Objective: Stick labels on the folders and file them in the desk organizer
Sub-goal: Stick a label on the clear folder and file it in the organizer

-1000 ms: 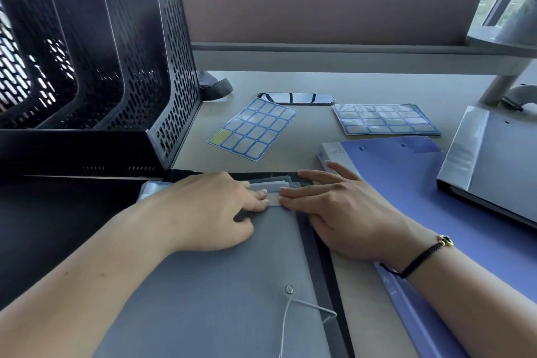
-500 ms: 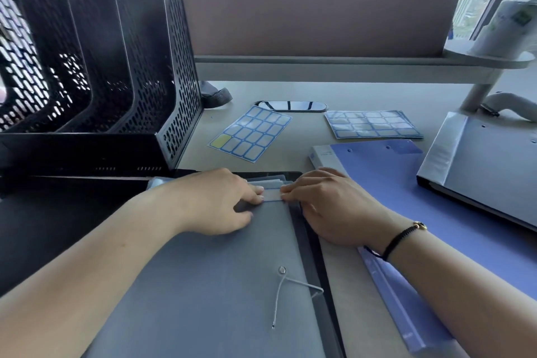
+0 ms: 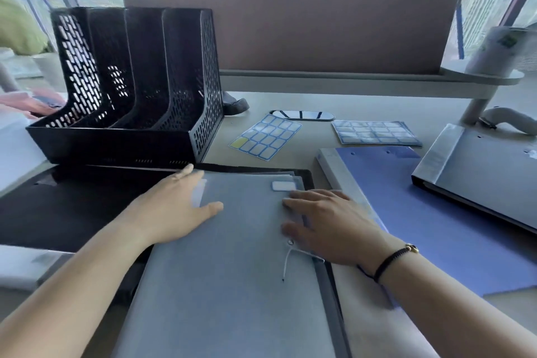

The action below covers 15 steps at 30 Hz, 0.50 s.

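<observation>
A grey folder [image 3: 232, 270] with a string clasp lies in front of me on top of a black folder [image 3: 72, 206]. A white label [image 3: 283, 185] is stuck near its top right corner. My left hand [image 3: 177, 206] lies flat with spread fingers on the grey folder's upper left part. At the folder's right edge, just below the label, my right hand [image 3: 325, 227] rests open. The black mesh desk organizer [image 3: 136, 90] stands at the back left with its slots showing nothing inside. Two label sheets, one [image 3: 266, 136] near the organizer and another [image 3: 374, 132] to its right, lie further back.
A blue folder [image 3: 421, 212] lies to the right, partly under a grey binder [image 3: 488, 171]. A brown desk divider [image 3: 290, 29] closes off the back. A white folder [image 3: 26, 267] lies at the near left.
Both hands left the label at the folder's top and moved apart, fingers now spread flat. The label stays stuck on the folder. My head lifted, showing more of the organizer and windows.
</observation>
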Each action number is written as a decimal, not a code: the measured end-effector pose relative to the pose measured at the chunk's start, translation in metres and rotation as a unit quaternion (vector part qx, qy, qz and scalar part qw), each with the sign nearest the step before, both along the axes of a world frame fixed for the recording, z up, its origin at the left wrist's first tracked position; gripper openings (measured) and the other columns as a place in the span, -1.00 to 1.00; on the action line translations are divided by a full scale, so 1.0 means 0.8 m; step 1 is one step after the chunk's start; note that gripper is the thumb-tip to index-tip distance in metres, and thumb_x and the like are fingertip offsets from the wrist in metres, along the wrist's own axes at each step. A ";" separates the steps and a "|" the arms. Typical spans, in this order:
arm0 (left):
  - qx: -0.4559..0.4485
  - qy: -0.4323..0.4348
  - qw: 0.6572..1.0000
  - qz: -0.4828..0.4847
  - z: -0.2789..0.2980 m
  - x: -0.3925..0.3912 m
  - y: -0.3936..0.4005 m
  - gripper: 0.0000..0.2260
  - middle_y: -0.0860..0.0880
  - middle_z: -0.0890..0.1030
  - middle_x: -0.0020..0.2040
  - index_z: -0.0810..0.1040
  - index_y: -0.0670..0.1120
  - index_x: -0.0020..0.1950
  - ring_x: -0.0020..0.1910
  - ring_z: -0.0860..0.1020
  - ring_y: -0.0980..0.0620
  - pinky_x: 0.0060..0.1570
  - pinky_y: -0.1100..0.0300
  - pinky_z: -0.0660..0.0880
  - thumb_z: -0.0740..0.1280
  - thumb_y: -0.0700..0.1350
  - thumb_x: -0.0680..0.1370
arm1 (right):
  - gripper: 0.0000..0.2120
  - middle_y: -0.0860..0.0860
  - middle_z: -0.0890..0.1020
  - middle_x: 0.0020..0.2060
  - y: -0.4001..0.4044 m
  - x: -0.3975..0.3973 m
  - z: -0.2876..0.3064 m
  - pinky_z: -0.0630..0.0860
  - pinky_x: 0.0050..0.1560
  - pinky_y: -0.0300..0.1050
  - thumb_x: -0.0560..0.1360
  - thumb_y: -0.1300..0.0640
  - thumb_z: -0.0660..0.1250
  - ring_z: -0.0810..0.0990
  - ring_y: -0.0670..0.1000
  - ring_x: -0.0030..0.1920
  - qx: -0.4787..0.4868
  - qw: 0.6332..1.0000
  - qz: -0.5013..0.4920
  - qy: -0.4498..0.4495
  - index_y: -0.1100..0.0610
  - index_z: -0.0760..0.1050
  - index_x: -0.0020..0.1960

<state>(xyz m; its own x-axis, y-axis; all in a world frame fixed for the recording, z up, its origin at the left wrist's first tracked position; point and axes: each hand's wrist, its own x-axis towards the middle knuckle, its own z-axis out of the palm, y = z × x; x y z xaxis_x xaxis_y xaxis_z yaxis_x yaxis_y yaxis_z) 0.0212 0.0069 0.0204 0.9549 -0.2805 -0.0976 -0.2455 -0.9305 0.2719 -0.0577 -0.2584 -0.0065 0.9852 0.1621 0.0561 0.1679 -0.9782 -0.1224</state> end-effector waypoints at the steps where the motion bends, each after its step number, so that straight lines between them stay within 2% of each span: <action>1: -0.019 -0.001 0.999 0.027 -0.002 -0.003 0.004 -0.27 0.08 0.19 0.60 0.23 0.06 0.56 0.55 0.22 0.07 0.47 0.07 0.26 0.30 0.35 0.49 | -0.53 -0.20 0.43 0.40 0.005 -0.003 0.001 0.24 0.41 -0.02 0.58 -0.29 0.09 0.32 -0.07 0.44 -0.002 1.000 -0.005 0.003 -0.10 0.41 0.37; 3: -0.053 -0.010 0.996 0.066 -0.001 -0.009 0.010 -0.51 0.06 0.55 0.29 0.47 0.09 0.25 0.22 0.52 0.04 0.17 0.09 0.48 0.36 0.33 0.44 | -0.53 -0.18 0.42 0.40 0.009 -0.006 0.002 0.25 0.40 -0.01 0.59 -0.28 0.07 0.31 -0.08 0.45 -0.001 1.000 -0.017 0.013 -0.08 0.40 0.37; 4: -0.072 -0.013 0.995 0.074 0.001 -0.012 0.013 -0.59 0.09 0.61 0.11 0.52 0.09 0.11 0.05 0.57 0.08 0.03 0.10 0.53 0.39 0.33 0.41 | -0.53 -0.19 0.40 0.41 0.009 -0.007 0.003 0.25 0.41 -0.01 0.60 -0.28 0.07 0.30 -0.09 0.45 0.001 1.000 -0.020 0.020 -0.08 0.39 0.39; 5: -0.091 -0.011 0.993 0.075 0.002 -0.014 0.016 -0.63 0.12 0.64 0.00 0.56 0.10 0.04 -0.05 0.59 0.11 -0.04 0.11 0.56 0.42 0.31 0.39 | -0.53 -0.20 0.39 0.43 0.010 -0.006 0.005 0.24 0.41 -0.01 0.60 -0.27 0.07 0.29 -0.10 0.46 0.002 0.999 -0.022 0.027 -0.09 0.38 0.41; 8: -0.206 0.025 0.973 0.098 0.003 -0.012 0.027 -0.68 0.08 0.72 -0.10 0.68 0.04 0.01 -0.09 0.67 0.07 0.02 0.00 0.62 0.52 0.18 0.36 | -0.53 -0.22 0.35 0.46 0.013 -0.004 0.007 0.25 0.40 0.02 0.60 -0.26 0.07 0.27 -0.09 0.48 -0.004 0.999 -0.027 0.043 -0.11 0.34 0.44; 11: -0.376 0.108 0.910 0.140 0.008 -0.017 0.035 -0.78 -0.05 0.75 -0.11 0.71 -0.14 0.01 -0.03 0.71 -0.05 0.13 -0.05 0.59 0.55 -0.06 0.44 | -0.53 -0.21 0.35 0.46 0.017 -0.001 0.002 0.28 0.38 0.07 0.61 -0.25 0.04 0.28 -0.09 0.47 -0.016 0.998 -0.042 0.048 -0.09 0.33 0.43; 13: -0.415 0.154 0.886 0.140 0.013 -0.028 0.036 -0.81 -0.10 0.75 -0.08 0.70 -0.21 0.02 0.01 0.71 -0.08 0.07 0.06 0.57 0.51 -0.13 0.48 | -0.55 -0.22 0.35 0.45 0.019 0.000 -0.006 0.30 0.34 0.08 0.61 -0.25 0.00 0.28 -0.09 0.47 -0.024 0.998 -0.053 0.032 -0.10 0.33 0.42; 15: -0.419 0.189 0.881 0.114 0.017 -0.041 0.038 -0.81 -0.09 0.75 -0.02 0.68 -0.19 0.10 0.05 0.70 -0.06 0.11 0.07 0.55 0.47 -0.17 0.51 | -0.58 -0.22 0.37 0.42 0.023 -0.002 -0.011 0.34 0.28 0.06 0.62 -0.24 -0.03 0.33 -0.09 0.44 -0.036 0.998 -0.055 0.005 -0.11 0.35 0.37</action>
